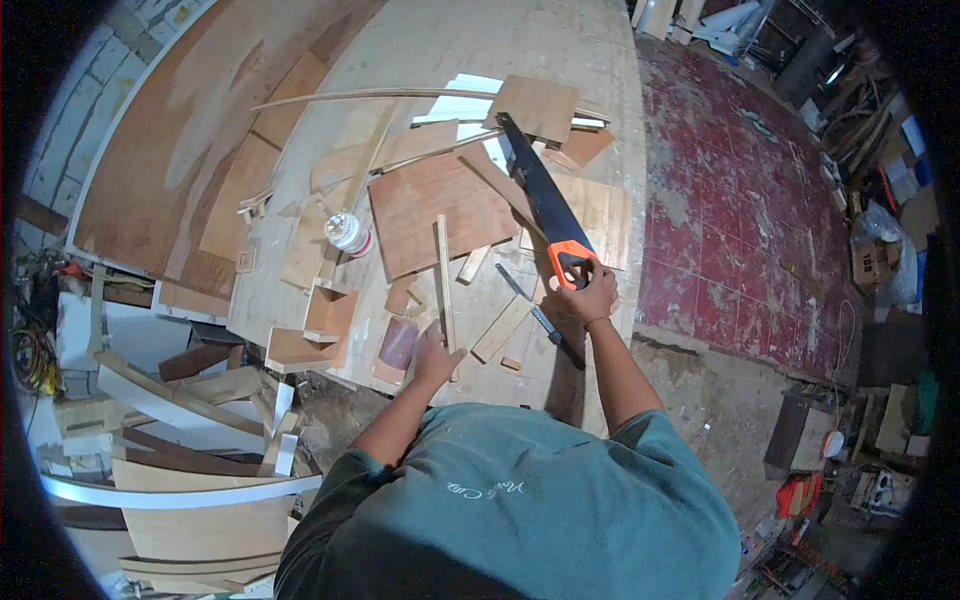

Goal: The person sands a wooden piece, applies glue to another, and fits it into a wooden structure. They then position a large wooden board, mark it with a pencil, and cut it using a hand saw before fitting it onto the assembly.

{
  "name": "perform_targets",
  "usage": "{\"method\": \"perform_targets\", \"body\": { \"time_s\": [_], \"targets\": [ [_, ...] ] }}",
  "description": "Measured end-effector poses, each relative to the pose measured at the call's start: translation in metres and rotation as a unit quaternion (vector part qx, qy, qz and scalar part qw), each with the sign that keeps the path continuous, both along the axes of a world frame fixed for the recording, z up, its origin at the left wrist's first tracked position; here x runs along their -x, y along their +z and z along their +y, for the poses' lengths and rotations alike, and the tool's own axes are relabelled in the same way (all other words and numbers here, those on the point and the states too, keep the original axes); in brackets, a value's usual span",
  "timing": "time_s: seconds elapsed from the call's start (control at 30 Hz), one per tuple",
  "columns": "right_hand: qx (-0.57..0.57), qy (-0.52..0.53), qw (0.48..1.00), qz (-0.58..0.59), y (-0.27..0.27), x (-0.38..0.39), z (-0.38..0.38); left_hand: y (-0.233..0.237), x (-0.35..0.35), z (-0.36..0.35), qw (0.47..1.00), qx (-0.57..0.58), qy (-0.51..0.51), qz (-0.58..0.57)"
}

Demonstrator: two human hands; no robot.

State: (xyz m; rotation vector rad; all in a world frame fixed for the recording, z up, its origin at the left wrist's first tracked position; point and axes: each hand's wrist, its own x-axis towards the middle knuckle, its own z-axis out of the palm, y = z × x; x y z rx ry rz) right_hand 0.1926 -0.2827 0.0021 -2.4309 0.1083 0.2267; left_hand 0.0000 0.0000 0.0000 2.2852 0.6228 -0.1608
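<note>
My right hand (592, 292) is closed on the orange handle of a hand saw (548, 200), whose black blade points away over the wood pieces. My left hand (436, 358) is at a long thin wooden strip (445, 290), with its fingers around the near end. Between the hands lie a flat wooden block (502, 328), a small wood offcut (511, 364) and a dark metal-like strip (540, 318). A square brown board (440, 210) lies beyond the strip.
A white jar (348, 233) stands left on the plywood table (420, 50). Near it is an open wooden box piece (318, 328). Plywood sheets (180, 130) lean at the left. Several boards (540, 105) and white sheets lie farther back. Red floor is at the right.
</note>
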Motion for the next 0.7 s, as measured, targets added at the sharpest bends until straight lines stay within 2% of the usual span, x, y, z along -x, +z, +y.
{"method": "perform_targets", "body": {
  "time_s": [0.07,0.17,0.2,0.27,0.3,0.37,0.43,0.5,0.57,0.6,0.63,0.7],
  "targets": [
    [0.052,-0.012,0.997,-0.055,-0.006,0.005,0.002,0.005,-0.002,-0.004,0.999,0.035,-0.017,0.018],
    [0.093,-0.028,0.988,-0.118,-0.001,0.020,0.021,-0.035,0.001,0.016,1.000,0.005,-0.023,-0.015],
    [0.097,-0.029,0.984,-0.146,0.002,0.028,0.023,-0.033,0.001,0.016,1.000,0.007,-0.024,-0.013],
    [0.092,-0.014,0.980,-0.177,0.004,0.043,0.025,-0.029,-0.004,0.018,0.985,0.174,0.007,-0.006],
    [0.082,0.001,0.975,-0.209,0.005,0.051,0.030,-0.025,-0.005,0.020,0.985,0.174,0.006,-0.007],
    [0.079,0.009,0.976,-0.202,0.012,0.071,0.041,-0.010,-0.008,0.022,0.906,0.422,0.019,-0.026],
    [-0.074,0.100,0.982,-0.144,0.002,0.087,0.050,0.007,-0.010,0.022,0.898,0.439,0.011,-0.028],
    [-0.208,0.112,0.972,0.012,-0.002,0.107,0.071,0.023,-0.011,0.021,0.889,0.456,0.005,-0.029],
    [-0.374,0.143,0.909,0.118,0.001,0.120,0.094,0.035,-0.009,0.020,0.875,0.483,-0.030,-0.005],
    [-0.372,0.144,0.910,0.117,0.006,0.124,0.105,0.046,-0.009,0.021,0.877,0.477,-0.059,0.011],
    [-0.404,0.134,0.889,0.166,0.014,0.127,0.115,0.047,-0.007,0.021,0.876,0.478,-0.059,0.010],
    [-0.464,0.115,0.838,0.262,0.025,0.132,0.130,0.053,-0.004,0.019,0.856,0.502,-0.124,-0.015]
  ]
}}
